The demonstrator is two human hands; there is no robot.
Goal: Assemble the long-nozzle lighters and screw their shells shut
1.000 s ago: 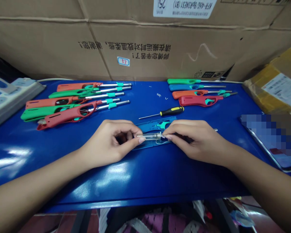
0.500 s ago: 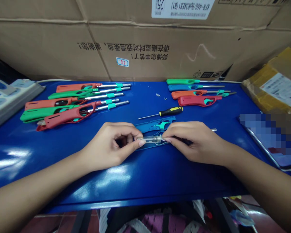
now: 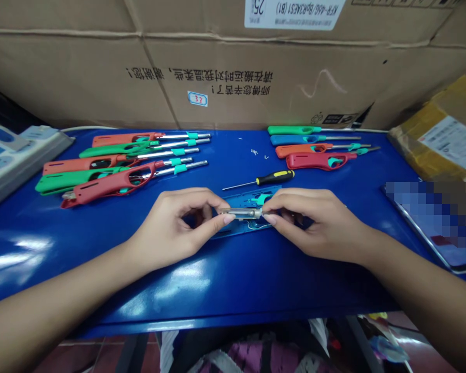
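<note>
My left hand (image 3: 178,225) and my right hand (image 3: 314,223) pinch the two ends of a small clear tube part (image 3: 241,212), held level just above an opened blue lighter shell (image 3: 252,199) that lies on the blue table (image 3: 225,280). The shell shows a teal trigger piece inside. Both hands have fingers closed in a pinch on the tube. A screwdriver (image 3: 262,180) with a black and yellow handle lies just behind the shell.
Several red and green long-nosed lighters (image 3: 112,168) lie at the back left, and another group (image 3: 314,147) at the back right. Cardboard boxes (image 3: 233,62) wall the back. A power strip (image 3: 11,155) sits far left, a blurred flat device (image 3: 435,217) at right.
Both hands have lifted the clear tube slightly up and away from me over the blue shell. Nothing else on the table has moved.
</note>
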